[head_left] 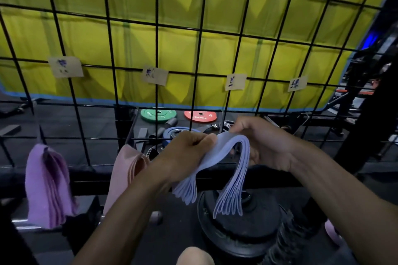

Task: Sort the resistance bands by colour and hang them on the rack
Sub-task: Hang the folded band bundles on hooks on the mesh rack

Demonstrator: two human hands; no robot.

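Several pale blue resistance bands hang folded in a bundle between my hands, their loop ends drooping down. My left hand pinches the bundle's left side near the fold. My right hand grips the top of the fold from behind. The black wire grid rack stands just beyond. A bunch of purple bands hangs on it at lower left, and a bunch of pink bands hangs to its right. Paper colour labels are stuck across the grid.
Black weight plates are stacked below my hands. Behind the rack, green and red plates lie on the dark floor before a yellow curtain. My knee shows at the bottom edge.
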